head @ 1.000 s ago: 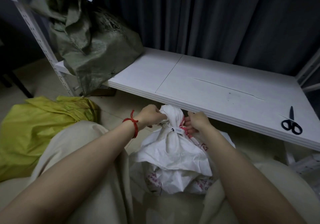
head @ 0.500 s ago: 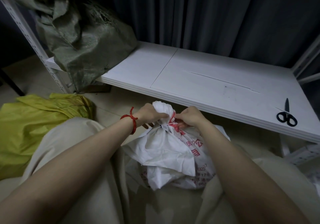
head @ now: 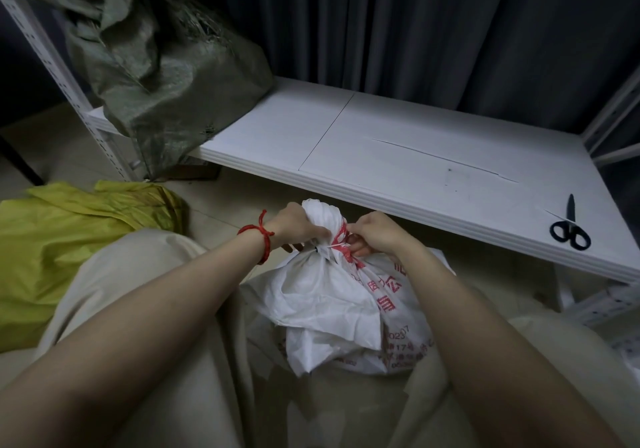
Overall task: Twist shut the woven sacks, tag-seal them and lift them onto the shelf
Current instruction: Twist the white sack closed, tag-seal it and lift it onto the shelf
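At the lower centre of the frame the white woven sack (head: pixel 332 295), printed with red characters, stands on the floor between the person's knees, just in front of the shelf's front edge. Its neck is twisted into a tight bunch, and a thin white tie (head: pixel 325 248) runs round it below the bunch. The left hand (head: pixel 294 228), with a red string bracelet (head: pixel 260 236) at the wrist, has its fingers curled round the neck from the left of the frame. The right hand (head: pixel 377 234) meets it from the right, fingers curled in and pinching the neck beside the tie; whether they also hold the tie's end cannot be told. The white shelf (head: pixel 398 157) crosses the middle of the frame. A green woven sack (head: pixel 166 67) sits on its upper-left end, and black scissors (head: pixel 569 231) lie at its right end. A yellow sack (head: pixel 69 240) lies on the floor at the left edge.
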